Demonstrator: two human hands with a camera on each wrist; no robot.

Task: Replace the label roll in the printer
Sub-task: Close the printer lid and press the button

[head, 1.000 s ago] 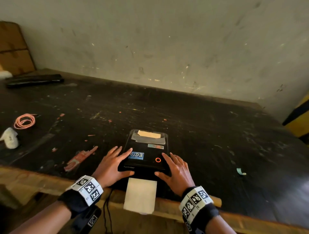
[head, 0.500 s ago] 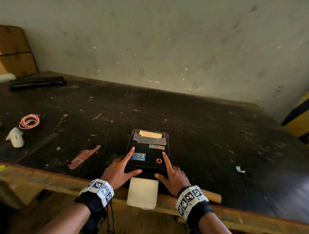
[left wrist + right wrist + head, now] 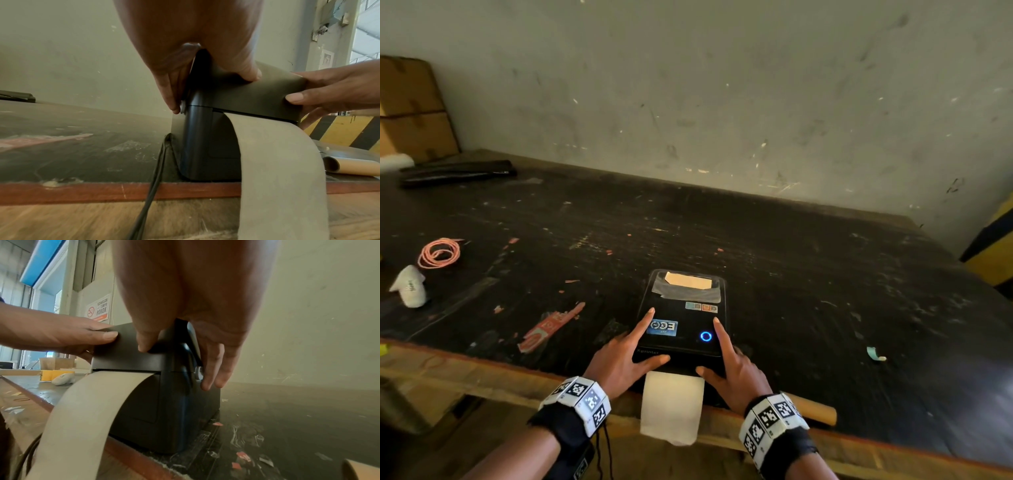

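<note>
The black label printer (image 3: 681, 322) stands at the table's near edge with its lid down and a blue ring light (image 3: 706, 336) lit. A white label strip (image 3: 671, 407) comes out of the front slot (image 3: 252, 115) and hangs over the edge. My left hand (image 3: 654, 337) lies on the left front corner, index finger straight on the lid, thumb on the front face, other fingers (image 3: 170, 97) down the side. My right hand (image 3: 709, 346) mirrors it on the right corner, its fingers (image 3: 211, 378) straight down the side. An empty cardboard core (image 3: 815, 409) lies right of the printer.
The dark table (image 3: 825, 291) carries a pink coiled cable (image 3: 439, 253), a white object (image 3: 410, 286) and a red scrap (image 3: 551, 327) at left. A flat black item (image 3: 457, 173) and cardboard boxes (image 3: 410, 109) sit at the back left. A black cable (image 3: 152, 186) drops over the edge.
The ring light has turned from orange to blue. Both hands slid back toward the front corners; only the index fingers stay on the lid, the other fingers now run down the sides.
</note>
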